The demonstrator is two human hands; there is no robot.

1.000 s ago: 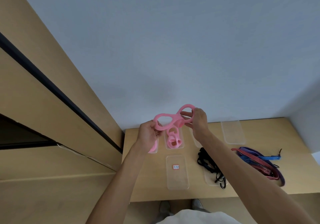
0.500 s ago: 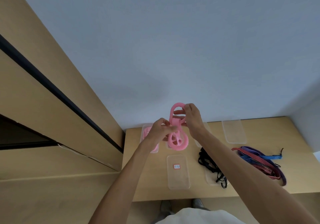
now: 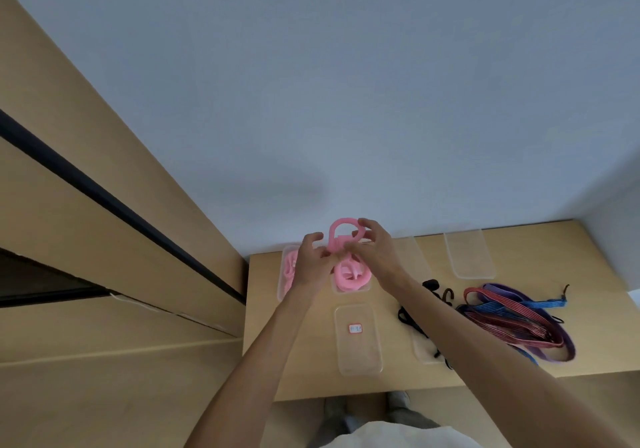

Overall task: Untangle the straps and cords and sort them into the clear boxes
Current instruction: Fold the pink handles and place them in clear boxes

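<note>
Both hands hold one pink strap folded into a loop above the back left of the wooden table. My left hand pinches its lower part; my right hand grips the loop's right side. Below it, a clear box holds a coiled pink strap. A second clear box to the left also holds pink strap. A tangle of red, purple and blue straps lies on the right. Black cord lies partly under my right forearm.
A clear box with a red label sits near the front edge. Another clear box stands at the back right, and one lies under the black cord. A wooden cabinet rises on the left. Grey wall behind.
The pink strap was stretched out sideways between my hands. My hands came together and folded it into a compact upright loop over the boxes.
</note>
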